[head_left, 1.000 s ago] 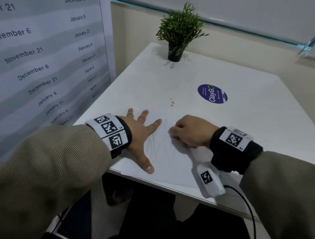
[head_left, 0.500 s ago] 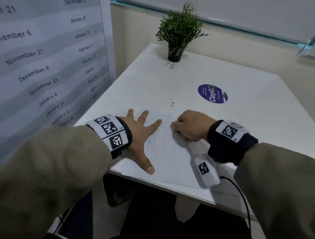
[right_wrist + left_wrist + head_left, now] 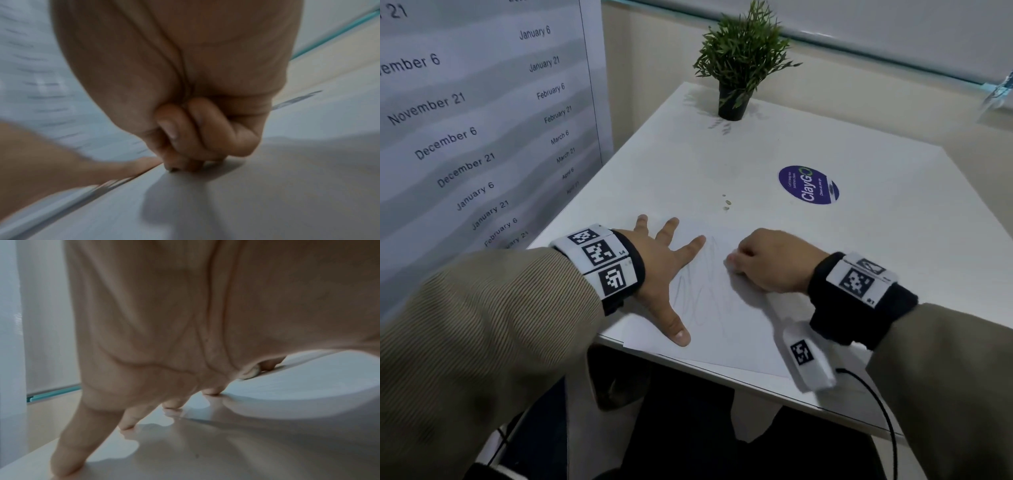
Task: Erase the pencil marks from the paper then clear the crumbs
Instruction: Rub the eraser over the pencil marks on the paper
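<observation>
A white sheet of paper (image 3: 722, 329) lies at the front edge of the white table (image 3: 859, 260). Faint grey pencil marks (image 3: 702, 294) cross its middle. My left hand (image 3: 664, 263) lies flat with fingers spread, pressing down the sheet's left part; in the left wrist view its fingertips (image 3: 211, 391) touch the surface. My right hand (image 3: 774, 260) is curled, with its fingertips down on the paper just right of the marks. It pinches a small whitish eraser (image 3: 730, 262), mostly hidden by the fingers. In the right wrist view the curled fingers (image 3: 195, 129) press onto the paper (image 3: 267, 194).
A few small specks (image 3: 726, 204) lie on the table beyond the paper. A round purple sticker (image 3: 808, 185) is stuck further right. A potted plant (image 3: 736, 68) stands at the far edge. A wall chart of dates (image 3: 482, 102) borders the table on the left.
My right hand has shifted a little away and back over the paper with the eraser. The left hand has stayed spread in the same place.
</observation>
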Action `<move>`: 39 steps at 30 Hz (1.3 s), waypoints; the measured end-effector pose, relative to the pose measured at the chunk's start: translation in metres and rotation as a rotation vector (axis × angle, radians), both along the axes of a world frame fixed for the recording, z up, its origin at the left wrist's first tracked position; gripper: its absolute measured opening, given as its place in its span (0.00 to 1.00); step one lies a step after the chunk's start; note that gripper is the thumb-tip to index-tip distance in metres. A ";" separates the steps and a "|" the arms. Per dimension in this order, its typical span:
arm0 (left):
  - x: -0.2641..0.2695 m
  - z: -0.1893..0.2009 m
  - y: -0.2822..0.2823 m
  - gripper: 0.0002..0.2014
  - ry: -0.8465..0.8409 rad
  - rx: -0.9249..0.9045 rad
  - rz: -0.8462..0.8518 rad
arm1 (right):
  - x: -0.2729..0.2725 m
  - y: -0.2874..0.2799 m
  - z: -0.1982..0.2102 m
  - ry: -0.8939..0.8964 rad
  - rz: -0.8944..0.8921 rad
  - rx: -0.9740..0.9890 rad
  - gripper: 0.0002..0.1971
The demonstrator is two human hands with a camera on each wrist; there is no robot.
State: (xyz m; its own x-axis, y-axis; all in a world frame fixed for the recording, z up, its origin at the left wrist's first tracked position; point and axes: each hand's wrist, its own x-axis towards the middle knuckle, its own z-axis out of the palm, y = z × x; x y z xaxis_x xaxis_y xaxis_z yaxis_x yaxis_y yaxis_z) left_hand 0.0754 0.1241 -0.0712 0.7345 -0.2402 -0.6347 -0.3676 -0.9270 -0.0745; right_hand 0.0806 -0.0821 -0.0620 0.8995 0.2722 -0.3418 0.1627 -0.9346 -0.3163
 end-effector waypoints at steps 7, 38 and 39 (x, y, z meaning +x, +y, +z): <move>-0.001 0.004 -0.002 0.78 0.012 0.007 0.005 | -0.006 -0.006 0.003 0.019 -0.005 0.014 0.22; -0.003 0.009 -0.005 0.80 0.025 0.004 0.013 | -0.031 -0.009 0.001 0.043 0.083 -0.006 0.22; -0.004 0.010 -0.005 0.81 0.030 0.003 0.016 | -0.032 -0.009 0.002 0.008 0.060 -0.007 0.22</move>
State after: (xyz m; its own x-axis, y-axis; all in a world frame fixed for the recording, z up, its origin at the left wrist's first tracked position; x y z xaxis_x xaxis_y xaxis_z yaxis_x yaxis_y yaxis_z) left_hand 0.0718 0.1191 -0.0610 0.7190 -0.2267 -0.6570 -0.3549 -0.9325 -0.0665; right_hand 0.0490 -0.0914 -0.0596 0.8789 0.3232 -0.3507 0.2163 -0.9255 -0.3108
